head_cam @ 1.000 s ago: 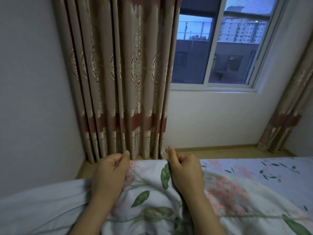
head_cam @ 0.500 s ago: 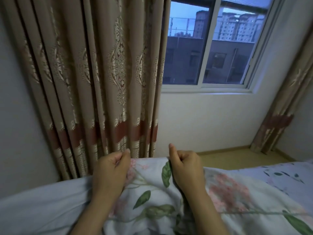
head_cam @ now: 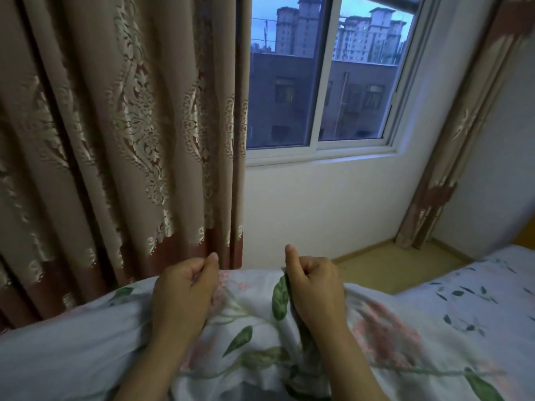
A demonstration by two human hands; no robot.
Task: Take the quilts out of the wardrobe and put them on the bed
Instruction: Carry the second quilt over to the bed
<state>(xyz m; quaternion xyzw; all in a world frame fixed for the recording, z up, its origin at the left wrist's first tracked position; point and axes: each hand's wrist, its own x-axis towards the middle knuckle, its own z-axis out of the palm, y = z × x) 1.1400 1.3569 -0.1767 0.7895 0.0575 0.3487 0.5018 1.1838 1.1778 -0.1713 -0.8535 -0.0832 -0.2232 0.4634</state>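
Quilt: white, green leaves, pink blooms, bunched. Left hand and right hand pinch its far edge, fingers curled.

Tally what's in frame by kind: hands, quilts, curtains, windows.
Hands: 2, left hand, right hand
Quilts: 1, quilt, gripped by both hands
Curtains: 2, near curtain, far curtain
Windows: 1, window
Total: 6
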